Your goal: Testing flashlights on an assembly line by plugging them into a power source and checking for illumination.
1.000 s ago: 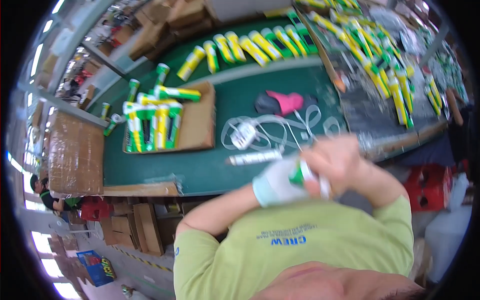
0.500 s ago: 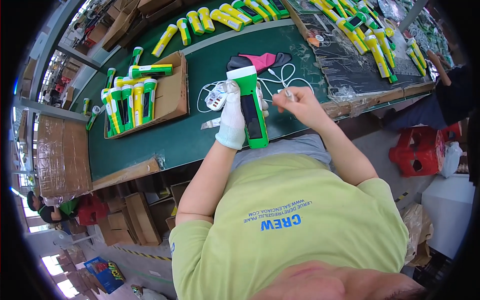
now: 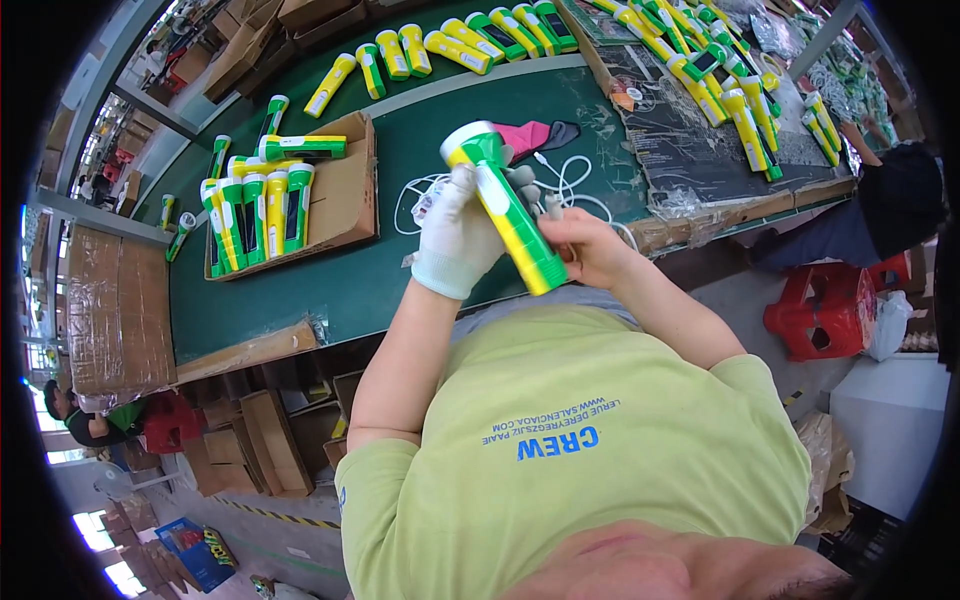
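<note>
You've lifted the green-and-yellow flashlight off the surface; your gloved left hand now grips its barrel, right hand fingers clamped on its tail, above the near edge.

the torch has been lifted off the tabletop and tilted, and its lower end is now gripped by the right hand.

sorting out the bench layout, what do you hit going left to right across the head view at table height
Cardboard tray of green and yellow flashlights → gloved left hand → held green and yellow flashlight → bare right hand → dark mat with a row of flashlights → red plastic stool
</note>
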`<state>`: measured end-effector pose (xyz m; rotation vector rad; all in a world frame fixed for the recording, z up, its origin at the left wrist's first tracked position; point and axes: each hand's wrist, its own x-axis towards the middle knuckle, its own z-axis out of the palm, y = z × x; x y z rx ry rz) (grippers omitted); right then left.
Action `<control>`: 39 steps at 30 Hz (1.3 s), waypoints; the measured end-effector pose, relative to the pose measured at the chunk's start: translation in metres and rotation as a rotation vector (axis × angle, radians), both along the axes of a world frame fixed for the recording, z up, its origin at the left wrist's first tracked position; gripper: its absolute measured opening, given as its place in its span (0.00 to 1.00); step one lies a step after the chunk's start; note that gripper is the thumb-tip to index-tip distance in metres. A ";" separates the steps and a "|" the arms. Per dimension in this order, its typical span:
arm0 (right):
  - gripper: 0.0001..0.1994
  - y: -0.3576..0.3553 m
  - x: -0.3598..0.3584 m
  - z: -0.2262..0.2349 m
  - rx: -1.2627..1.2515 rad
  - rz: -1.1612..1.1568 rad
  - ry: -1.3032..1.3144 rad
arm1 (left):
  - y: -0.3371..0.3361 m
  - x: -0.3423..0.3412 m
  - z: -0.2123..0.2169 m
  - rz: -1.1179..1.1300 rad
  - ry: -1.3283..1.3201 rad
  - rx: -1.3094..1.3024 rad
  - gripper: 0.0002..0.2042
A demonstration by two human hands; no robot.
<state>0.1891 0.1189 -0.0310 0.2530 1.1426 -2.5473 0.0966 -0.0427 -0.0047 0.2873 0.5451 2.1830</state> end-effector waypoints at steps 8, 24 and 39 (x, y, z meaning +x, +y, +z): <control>0.28 -0.007 -0.033 0.048 1.425 -0.059 0.398 | 0.018 -0.039 0.000 0.278 0.259 -0.258 0.16; 0.30 0.372 -0.177 0.048 1.977 -0.729 -0.339 | -0.182 -0.219 -0.026 0.607 1.462 -2.068 0.30; 0.10 0.220 -0.162 0.044 1.835 -0.623 0.234 | -0.179 -0.293 -0.055 1.061 0.624 -1.461 0.42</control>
